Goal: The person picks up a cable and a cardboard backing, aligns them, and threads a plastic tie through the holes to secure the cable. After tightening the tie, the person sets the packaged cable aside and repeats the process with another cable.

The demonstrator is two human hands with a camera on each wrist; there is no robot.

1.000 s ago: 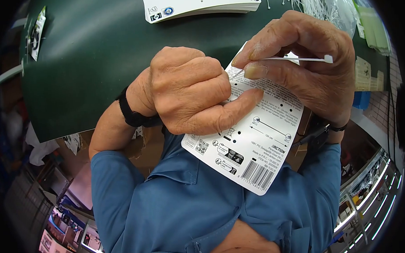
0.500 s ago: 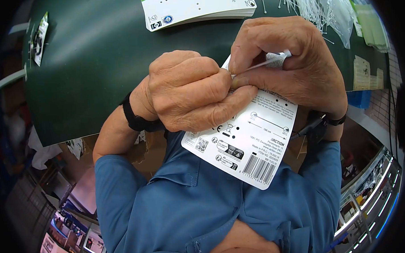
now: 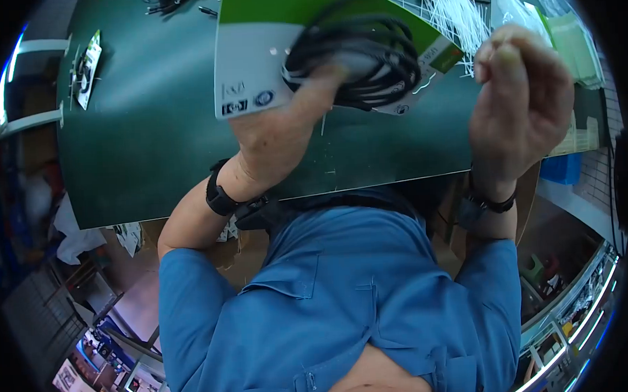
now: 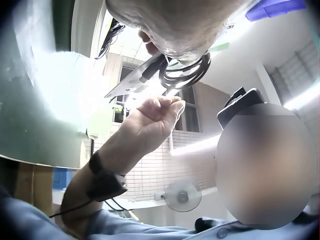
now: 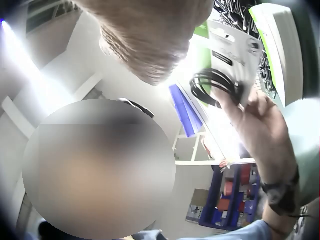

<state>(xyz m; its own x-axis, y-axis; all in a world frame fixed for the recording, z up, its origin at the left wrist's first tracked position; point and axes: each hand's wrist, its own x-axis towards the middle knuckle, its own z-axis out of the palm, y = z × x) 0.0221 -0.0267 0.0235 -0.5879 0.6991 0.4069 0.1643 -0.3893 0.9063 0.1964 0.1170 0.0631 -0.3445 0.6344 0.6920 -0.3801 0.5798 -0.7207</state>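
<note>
My left hand [image 3: 284,128] grips a green and white packaging card [image 3: 251,67], with the thumb across a coil of black cable [image 3: 386,69] on its front. A thin white strip [image 3: 323,123] shows just below the card's edge. To the right, my right hand [image 3: 521,99] is raised off the card, blurred, its fingers curled in against the thumb. Nothing shows between its fingertips. The right wrist view has the card [image 5: 235,55] upright in the left hand, the coil hanging in front of the thumb.
Loose white cable ties [image 3: 453,15] lie at the back right of the dark green table [image 3: 153,153]. Beside them are clear plastic bags [image 3: 518,9] and pale green pieces [image 3: 578,48]. A small packaged item [image 3: 88,69] lies far left. A card stack [image 5: 280,50] shows in the right wrist view.
The card has turned from its printed back to its front and moved forward off the body, showing the cable coil. My right hand has left the card and the cable tie, moving right.
</note>
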